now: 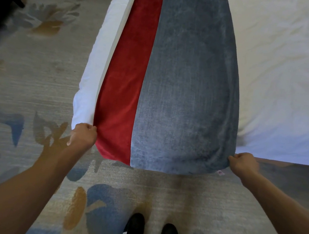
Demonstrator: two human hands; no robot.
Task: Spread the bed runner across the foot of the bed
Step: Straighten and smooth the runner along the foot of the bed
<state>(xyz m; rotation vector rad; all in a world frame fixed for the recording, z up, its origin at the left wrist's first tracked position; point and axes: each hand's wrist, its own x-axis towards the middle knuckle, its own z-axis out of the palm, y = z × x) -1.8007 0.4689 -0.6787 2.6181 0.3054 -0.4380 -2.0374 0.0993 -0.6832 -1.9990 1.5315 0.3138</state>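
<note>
With left hand (83,135) and right hand (244,163) each curled tight on a near corner of the plush red-and-grey-blue fabric bed runner (186,82), laid along the white-sheeted bed (283,71) with its end overhanging, pull evenly outward, then lower the end level and wrinkle-free.

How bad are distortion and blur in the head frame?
Head view: strong wide-angle bowing, the bed runner bulges outward along its long edges; white bedding at upper right looks washed out; patterned carpet softens toward the left edge; left hand and right hand, each gripping a runner corner, are reasonably sharp.
</note>
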